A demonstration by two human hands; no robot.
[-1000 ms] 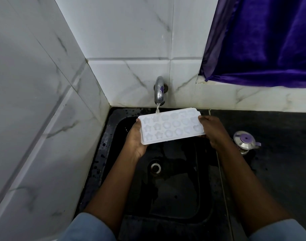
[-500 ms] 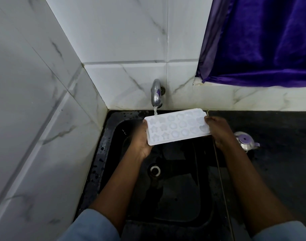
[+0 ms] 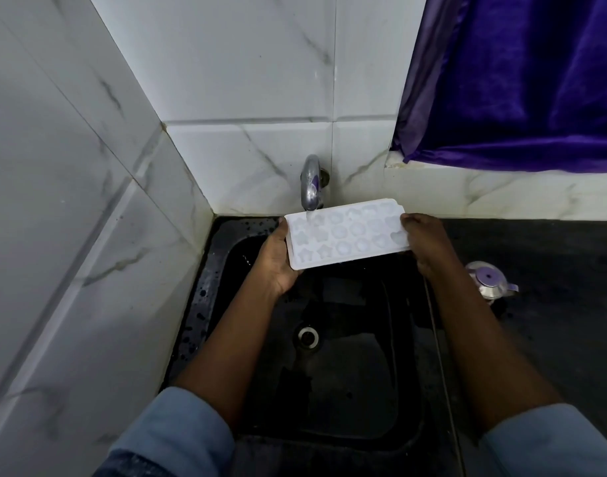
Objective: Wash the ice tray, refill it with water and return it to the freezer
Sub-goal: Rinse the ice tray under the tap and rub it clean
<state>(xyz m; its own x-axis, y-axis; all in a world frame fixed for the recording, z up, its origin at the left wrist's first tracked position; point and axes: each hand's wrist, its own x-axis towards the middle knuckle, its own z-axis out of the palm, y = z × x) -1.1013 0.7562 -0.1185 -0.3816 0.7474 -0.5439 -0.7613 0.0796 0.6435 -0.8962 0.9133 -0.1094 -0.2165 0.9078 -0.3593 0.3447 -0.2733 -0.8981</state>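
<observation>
The tray is held above the sink, at its back edge, directly under the tap. It is white, with its moulded pockets facing up; star, round and heart shapes are visible. Its long side runs left to right, and the right end sits slightly farther back than the left.

Left hand: grips the left short end of the tray. The palm lies against the edge and the fingers curl beneath the tray, where they are hidden.

Right hand: grips the right short end. The thumb rests on the top rim and the remaining fingers pass below, out of sight.

The tap is running. A thin stream falls into the pockets at the back left corner of the tray.

The sink is black and its rim is spotted with droplets. The drain lies below the tray, between the forearms. Both sleeves are blue.

To the right, a dark counter carries a small metal lid with a purple centre, just beside the right wrist. White marbled tiles cover the walls. A purple cloth hangs at upper right.
</observation>
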